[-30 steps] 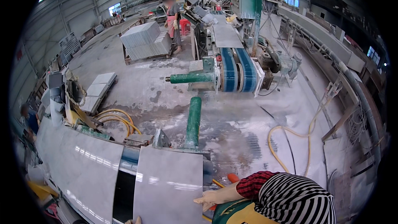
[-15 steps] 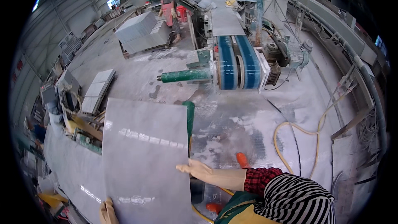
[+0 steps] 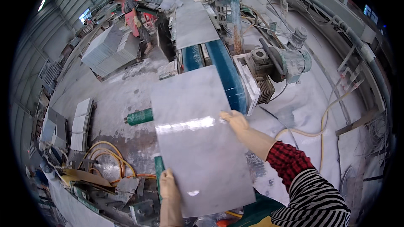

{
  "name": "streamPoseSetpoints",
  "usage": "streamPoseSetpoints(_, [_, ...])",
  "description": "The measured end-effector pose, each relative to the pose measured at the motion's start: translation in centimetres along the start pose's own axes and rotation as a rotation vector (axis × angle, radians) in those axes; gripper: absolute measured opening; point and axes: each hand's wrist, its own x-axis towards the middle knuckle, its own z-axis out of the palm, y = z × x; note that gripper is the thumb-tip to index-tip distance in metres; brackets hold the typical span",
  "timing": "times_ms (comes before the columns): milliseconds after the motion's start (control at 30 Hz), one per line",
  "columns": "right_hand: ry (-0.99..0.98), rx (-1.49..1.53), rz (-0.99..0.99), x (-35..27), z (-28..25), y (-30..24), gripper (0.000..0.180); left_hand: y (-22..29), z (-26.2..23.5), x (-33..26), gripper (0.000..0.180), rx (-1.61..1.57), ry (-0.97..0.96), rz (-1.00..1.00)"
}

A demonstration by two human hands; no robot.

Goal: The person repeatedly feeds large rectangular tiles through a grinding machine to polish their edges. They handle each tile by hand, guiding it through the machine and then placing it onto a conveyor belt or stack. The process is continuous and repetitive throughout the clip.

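while one grey tile (image 3: 198, 138) hangs, two hands, left hand (image 3: 168, 185) and right hand (image 3: 235, 120), pinch its edges.

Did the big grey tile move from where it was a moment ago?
Yes. The grey tile, held by the left hand and right hand, has moved up toward the blue conveyor belt, its far edge now overlapping it.

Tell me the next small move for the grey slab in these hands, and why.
Probably ease the grey slab forward onto the blue belt. The left hand grips its near edge and the right hand its right edge; its far edge already overlaps the belt, where another slab lies further along.
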Motion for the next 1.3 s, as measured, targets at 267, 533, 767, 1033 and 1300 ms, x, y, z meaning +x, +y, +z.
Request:
streamPoseSetpoints(267, [0.136,0.117,0.254,9.0,-6.8,4.4,0.089,5.5,11.7,0.5,0.028,-0.03,-0.081,-0.132])
streamPoseSetpoints(533, [-0.208,0.629,0.319,3.8,-9.7,15.3,0.054,4.1,12.0,4.4,0.026,-0.067,-0.169,-0.286])
streamPoseSetpoints(767, [-0.172,0.075,0.367,-16.1,-7.5,18.8,0.052,1.9,10.7,6.7,0.04,-0.007,-0.217,-0.356])
streamPoseSetpoints(1033, [0.145,0.085,0.408,-13.0,-4.8,13.8,0.049,7.5,12.2,8.8,0.05,0.013,-0.256,-0.209])
streamPoseSetpoints(1300, [0.153,0.26,0.425,-4.9,-4.8,7.4,0.05,12.4,17.0,15.4,0.048,-0.087,-0.203,-0.3])
